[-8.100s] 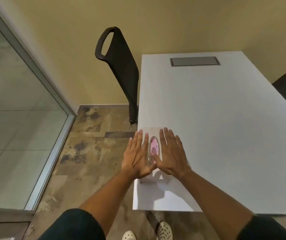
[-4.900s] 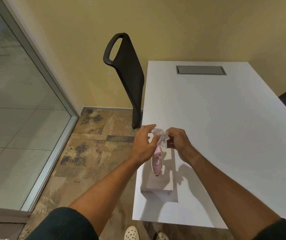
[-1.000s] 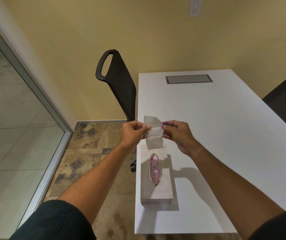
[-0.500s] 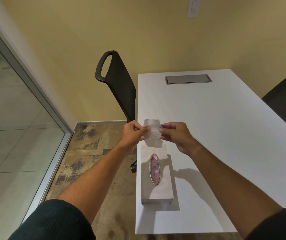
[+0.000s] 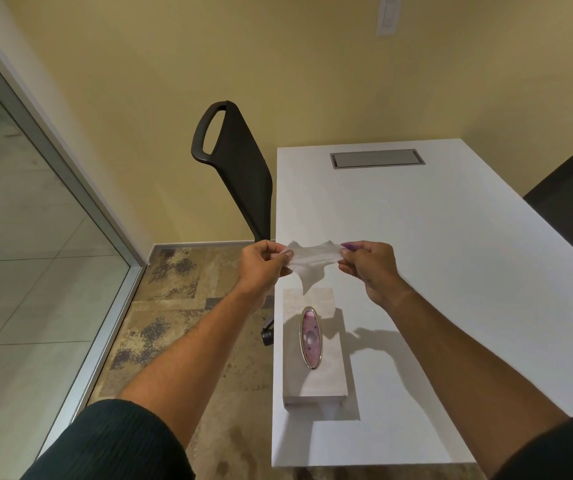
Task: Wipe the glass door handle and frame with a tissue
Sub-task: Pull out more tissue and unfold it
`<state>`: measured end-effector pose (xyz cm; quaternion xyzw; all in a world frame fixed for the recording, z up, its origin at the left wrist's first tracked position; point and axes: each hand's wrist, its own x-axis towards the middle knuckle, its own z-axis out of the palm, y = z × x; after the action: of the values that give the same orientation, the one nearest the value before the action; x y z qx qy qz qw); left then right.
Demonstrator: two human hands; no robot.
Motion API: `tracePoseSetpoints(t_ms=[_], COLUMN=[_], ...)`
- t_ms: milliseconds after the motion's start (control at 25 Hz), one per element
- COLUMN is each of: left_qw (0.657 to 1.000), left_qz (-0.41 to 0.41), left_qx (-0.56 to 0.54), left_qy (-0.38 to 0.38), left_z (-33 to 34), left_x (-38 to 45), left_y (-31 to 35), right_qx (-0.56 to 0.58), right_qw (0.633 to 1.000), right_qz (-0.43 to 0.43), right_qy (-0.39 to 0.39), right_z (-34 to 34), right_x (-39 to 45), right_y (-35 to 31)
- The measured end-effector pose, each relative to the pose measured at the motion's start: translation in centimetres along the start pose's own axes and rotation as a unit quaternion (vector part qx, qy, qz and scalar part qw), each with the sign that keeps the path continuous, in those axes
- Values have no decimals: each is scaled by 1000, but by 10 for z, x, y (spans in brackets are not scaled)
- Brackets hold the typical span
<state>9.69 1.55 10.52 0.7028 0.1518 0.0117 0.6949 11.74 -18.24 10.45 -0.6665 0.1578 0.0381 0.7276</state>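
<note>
The left hand (image 5: 261,266) and right hand (image 5: 370,265) are each pinching one end of the tissue (image 5: 309,261), fingers curled, stretching it flat above the far end of the tissue box (image 5: 314,344) sitting on the bench (image 5: 451,271). Getting a tissue looks done; wiping is not starting yet. The glass door frame (image 5: 80,195) is standing well left of the box; no handle is showing. The box's oval slot is showing pink inside.

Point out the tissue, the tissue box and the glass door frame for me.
tissue (image 5: 313,259): head view, middle of the sheet.
tissue box (image 5: 326,382): head view, bare top right of the oval opening.
glass door frame (image 5: 70,174): head view, slanted metal upright.
</note>
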Motion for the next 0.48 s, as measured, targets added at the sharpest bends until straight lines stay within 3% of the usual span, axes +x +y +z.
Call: tracePoseSetpoints(t_ms=[200,480], left_qw=[1000,999], left_qz=[7,-22], left_qx=[-11,13], left_qy=[-19,43], left_z=[7,6], left_x=[-2,-1], left_y=[0,-8], right_qx=[20,39], right_qw=[993,979], right_qz=[35,38], right_qy=[-109,-195], right_z=[3,10], right_x=[-7,-13], right_y=[1,1])
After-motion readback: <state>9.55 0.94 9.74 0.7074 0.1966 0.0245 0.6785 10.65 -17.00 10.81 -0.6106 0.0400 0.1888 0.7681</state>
